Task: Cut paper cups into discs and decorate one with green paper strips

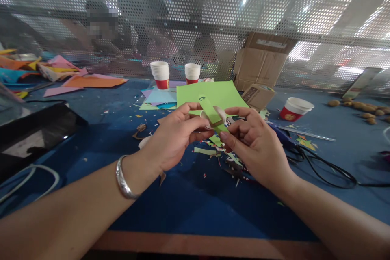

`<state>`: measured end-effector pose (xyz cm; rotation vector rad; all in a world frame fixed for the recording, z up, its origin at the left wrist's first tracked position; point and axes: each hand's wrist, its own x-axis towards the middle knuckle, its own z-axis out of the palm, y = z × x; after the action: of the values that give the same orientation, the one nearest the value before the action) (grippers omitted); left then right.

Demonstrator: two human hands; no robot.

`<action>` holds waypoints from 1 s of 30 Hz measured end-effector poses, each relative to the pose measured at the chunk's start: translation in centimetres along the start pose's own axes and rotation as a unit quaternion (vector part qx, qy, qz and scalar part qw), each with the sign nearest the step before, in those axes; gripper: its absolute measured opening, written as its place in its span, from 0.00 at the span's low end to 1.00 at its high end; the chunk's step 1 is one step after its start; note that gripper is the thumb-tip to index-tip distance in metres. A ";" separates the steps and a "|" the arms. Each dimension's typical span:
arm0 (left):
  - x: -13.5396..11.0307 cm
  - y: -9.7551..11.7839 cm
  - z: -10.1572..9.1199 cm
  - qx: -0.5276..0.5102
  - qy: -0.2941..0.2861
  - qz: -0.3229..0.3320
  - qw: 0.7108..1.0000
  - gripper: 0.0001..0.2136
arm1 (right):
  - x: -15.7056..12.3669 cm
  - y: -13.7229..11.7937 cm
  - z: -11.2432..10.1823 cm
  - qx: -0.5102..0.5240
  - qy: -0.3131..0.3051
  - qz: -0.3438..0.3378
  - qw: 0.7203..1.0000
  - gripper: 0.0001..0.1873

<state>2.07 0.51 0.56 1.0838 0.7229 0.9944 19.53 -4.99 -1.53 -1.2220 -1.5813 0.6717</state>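
Above the middle of the blue table, a green paper strip (pixel 207 109) with a small face drawn on its upper end slants across a white round piece (pixel 223 114), perhaps cut from a paper cup. My left hand (pixel 179 130), a silver bangle on its wrist, pinches the white piece at its left edge between thumb and fingers. The lower end of the strip is between the thumb and fingers of my right hand (pixel 257 142), whose forefinger reaches to the white piece's right edge. How strip and white piece join is too small to tell.
Green paper (pixel 210 91) lies behind my hands, with paper scraps (pixel 207 151) below. Stacked cups (pixel 160 75), a cardboard box (pixel 258 63) and a perforated metal screen (pixel 189 16) stand farther back. A single cup (pixel 295 109) and a black cable (pixel 329 170) are on the right.
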 end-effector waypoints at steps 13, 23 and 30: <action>0.2 0.4 -1.0 0.034 -0.015 -0.024 0.999 0.14 | 0.3 -0.6 -0.2 0.156 -0.047 0.057 0.985 0.11; 0.6 1.2 -2.2 0.245 -0.018 -0.041 0.969 0.09 | 0.1 -0.6 -0.7 0.165 -0.042 0.026 0.985 0.08; 0.2 2.4 -3.4 0.498 -0.003 0.134 0.857 0.06 | -0.3 -1.2 -0.9 0.082 -0.037 -0.012 0.996 0.07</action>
<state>-1.50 2.26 1.76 2.1353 1.1512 0.8268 19.92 -5.75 -0.27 -1.0665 -1.5657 0.8225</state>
